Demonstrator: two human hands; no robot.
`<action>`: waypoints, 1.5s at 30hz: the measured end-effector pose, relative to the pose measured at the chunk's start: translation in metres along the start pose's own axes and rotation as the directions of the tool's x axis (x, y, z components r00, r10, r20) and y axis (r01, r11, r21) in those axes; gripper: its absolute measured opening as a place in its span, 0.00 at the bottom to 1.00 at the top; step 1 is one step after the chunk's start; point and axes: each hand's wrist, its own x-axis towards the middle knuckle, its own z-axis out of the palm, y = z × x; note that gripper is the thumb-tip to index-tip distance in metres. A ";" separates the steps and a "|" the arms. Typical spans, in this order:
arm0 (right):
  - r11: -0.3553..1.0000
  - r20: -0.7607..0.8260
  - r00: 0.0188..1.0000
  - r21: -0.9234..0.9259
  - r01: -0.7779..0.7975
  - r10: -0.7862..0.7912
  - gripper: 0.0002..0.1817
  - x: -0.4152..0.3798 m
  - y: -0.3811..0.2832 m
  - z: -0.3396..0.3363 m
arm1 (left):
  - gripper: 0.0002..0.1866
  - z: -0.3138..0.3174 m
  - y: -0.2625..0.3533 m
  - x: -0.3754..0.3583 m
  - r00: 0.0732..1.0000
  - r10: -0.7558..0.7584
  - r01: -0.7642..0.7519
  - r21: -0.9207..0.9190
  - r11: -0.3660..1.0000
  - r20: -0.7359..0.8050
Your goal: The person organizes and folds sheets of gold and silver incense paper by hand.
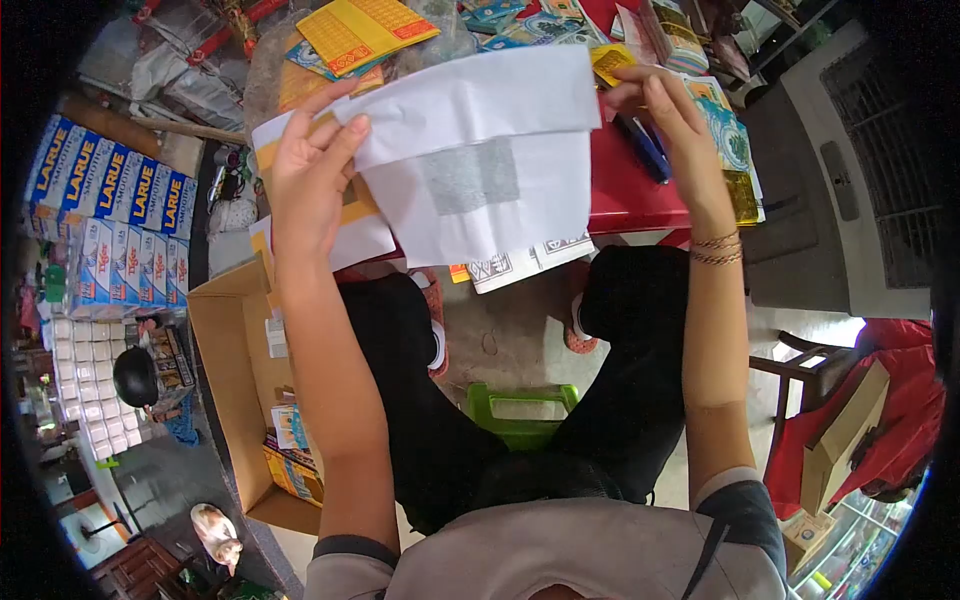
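Note:
My left hand (318,180) pinches the left edge of a large white paper sheet (385,180) between thumb and fingers. The sheet has a fold across its upper part and a grey-green square (472,175) in its middle. Apart from the sheet's right edge, my right hand (672,115) hangs with loosely bent fingers and nothing visible in it. Just past its fingertips lies a small gold paper (610,65). Below my right hand a dark blue pen-like item (645,150) rests on the red table (625,195). More white and yellow papers (365,235) lie under my left hand.
A stack of yellow printed papers (368,32) and blue-green printed notes (535,30) cover the far side. An open cardboard box (225,340) stands at left, near beer cartons (110,175). A green stool (520,430) is between my legs. A cat (215,535) is at lower left.

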 end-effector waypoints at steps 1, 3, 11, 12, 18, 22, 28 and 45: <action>0.978 0.035 0.999 0.204 -0.038 0.031 0.17 -0.001 -0.004 0.011 | 0.20 0.003 -0.004 0.000 0.999 -0.026 0.026 -0.001 1.000 0.039; 0.994 -0.084 0.996 0.113 -0.012 0.022 0.16 -0.006 -0.017 0.036 | 0.20 0.010 -0.006 -0.001 0.995 -0.054 0.054 0.002 0.999 0.083; 0.978 0.067 0.994 -0.183 0.096 -0.085 0.12 -0.005 -0.009 0.048 | 0.19 0.023 -0.002 -0.009 0.973 -0.012 -0.048 0.249 0.967 0.231; 0.970 0.093 0.994 -0.234 0.073 -0.053 0.13 -0.007 -0.011 0.049 | 0.19 0.027 -0.001 -0.011 0.973 -0.013 -0.046 0.250 0.967 0.231; 0.984 0.135 0.990 -0.168 0.067 -0.044 0.11 -0.006 -0.015 0.046 | 0.12 0.033 0.009 -0.020 0.911 -0.289 0.038 0.637 0.770 0.295; 0.971 0.078 0.995 -0.226 0.075 -0.058 0.11 -0.004 -0.012 0.021 | 0.10 0.000 0.005 -0.011 0.873 -0.252 0.016 0.492 0.870 0.417; 0.984 0.076 0.997 -0.176 0.029 -0.016 0.11 -0.003 -0.014 0.001 | 0.11 0.005 0.012 -0.010 0.979 0.064 -0.152 0.492 0.857 0.192; 0.978 -0.064 0.976 -0.008 -0.207 0.206 0.16 0.001 0.001 -0.015 | 0.18 0.016 0.004 -0.020 0.998 -0.011 0.017 0.112 0.994 -0.059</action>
